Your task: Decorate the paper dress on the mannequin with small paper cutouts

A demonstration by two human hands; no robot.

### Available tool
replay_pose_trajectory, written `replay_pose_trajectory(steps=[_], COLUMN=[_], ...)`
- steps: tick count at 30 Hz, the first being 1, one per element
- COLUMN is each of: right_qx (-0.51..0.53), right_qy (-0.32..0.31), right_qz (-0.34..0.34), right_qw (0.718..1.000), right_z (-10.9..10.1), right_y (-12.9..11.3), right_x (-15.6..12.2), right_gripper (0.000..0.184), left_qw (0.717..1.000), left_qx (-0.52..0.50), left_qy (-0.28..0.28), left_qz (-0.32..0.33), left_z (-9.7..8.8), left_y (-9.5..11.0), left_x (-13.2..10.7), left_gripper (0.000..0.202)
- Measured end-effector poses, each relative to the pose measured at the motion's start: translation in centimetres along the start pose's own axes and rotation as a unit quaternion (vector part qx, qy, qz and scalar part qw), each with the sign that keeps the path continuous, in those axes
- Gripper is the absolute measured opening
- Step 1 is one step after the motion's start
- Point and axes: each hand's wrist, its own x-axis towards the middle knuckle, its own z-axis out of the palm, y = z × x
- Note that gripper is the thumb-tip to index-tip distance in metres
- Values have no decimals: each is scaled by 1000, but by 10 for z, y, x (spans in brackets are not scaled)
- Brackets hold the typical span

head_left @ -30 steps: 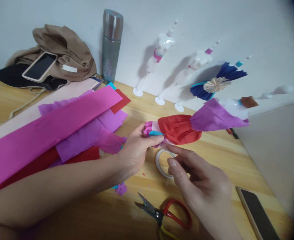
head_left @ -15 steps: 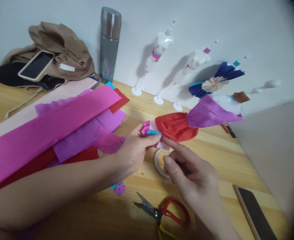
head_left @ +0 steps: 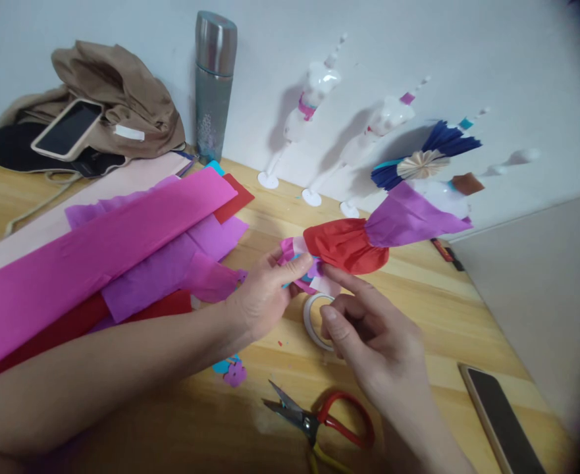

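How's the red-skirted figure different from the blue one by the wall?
The red-skirted figure is in the left hand; the blue figure stands on the table. The red-skirted figure has a brown band, the blue figure a turquoise one. Both have white beaded tips.

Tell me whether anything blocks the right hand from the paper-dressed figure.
Nothing visible does: the right hand has its index fingertip at the held end of the paper-dressed figure, near the thumb of the left hand. The tape roll lies on the table, not between them.
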Motion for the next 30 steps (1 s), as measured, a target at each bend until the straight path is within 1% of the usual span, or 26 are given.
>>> replay_pose_trajectory(steps=[4, 8, 12, 17, 22, 27, 30], right_qx=[-10, -29, -71, -94, -111, -133, -136], right_qy=[3, -29, -30, -33, -31, -31, -27], right_qz=[-14, -22, -58, -87, -104, -127, -141], right_qw=[1000, 999, 995, 991, 988, 982, 980], right_z=[0, 1, 1, 2, 2, -1, -1], right_y=[1, 4, 4, 7, 5, 1, 0], right_x=[0, 3, 5, 5, 3, 0, -1], right_gripper=[38, 39, 38, 38, 38, 28, 27], left_qw=[1000, 999, 998, 999, 999, 998, 998], left_qx=[-1, -17, -14, -19, 24, 47, 47], left_qy=[19, 34, 53, 35, 21, 15, 16], left_qz=[-14, -12, -21, -25, -25, -40, -36], left_z=[0, 0, -1, -3, -10, -17, -19], left_y=[2, 3, 2, 2, -2, -8, -8], left_x=[1, 2, 2, 2, 3, -1, -3], left_gripper=[23, 11, 16, 18, 33, 48, 48])
